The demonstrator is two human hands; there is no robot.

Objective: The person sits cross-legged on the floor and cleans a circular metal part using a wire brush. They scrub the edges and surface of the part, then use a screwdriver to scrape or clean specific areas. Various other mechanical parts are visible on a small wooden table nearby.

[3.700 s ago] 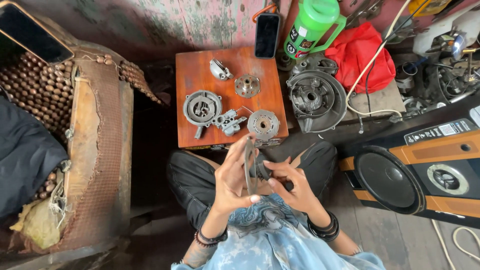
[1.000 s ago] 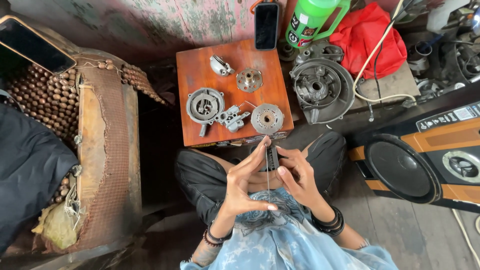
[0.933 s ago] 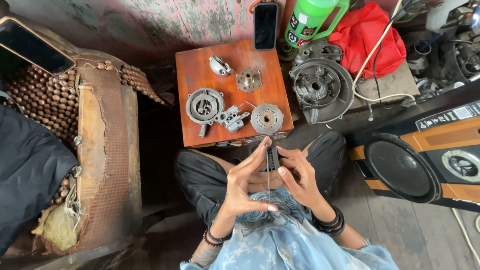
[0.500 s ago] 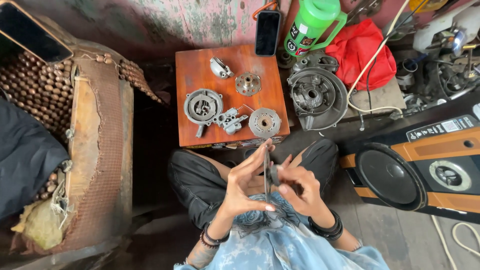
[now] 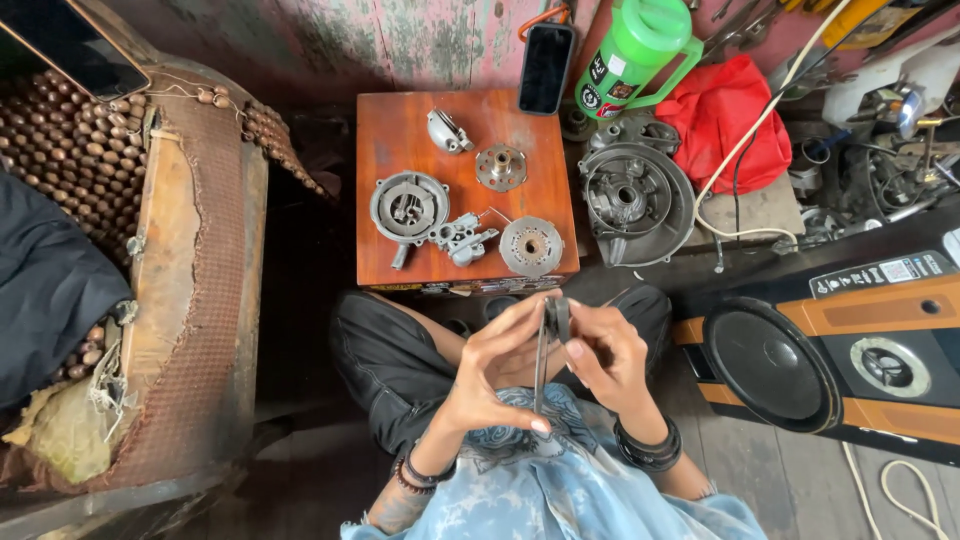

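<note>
The thin metal part point(image 5: 545, 345) is seen edge-on between both hands above the lap, so its shape cannot be made out. The left hand point(image 5: 495, 375) grasps it with fingers spread along its length; the right hand point(image 5: 605, 360) pinches its upper end, fingers curled. The forearms run off the lower edge. Just ahead stands a small wooden table point(image 5: 385, 130) bearing a round housing point(image 5: 408, 207), a carburettor-like casting point(image 5: 462, 238) and a toothed disc point(image 5: 531, 246). A speaker cabinet point(image 5: 830, 360) lies on the plank floor, right.
</note>
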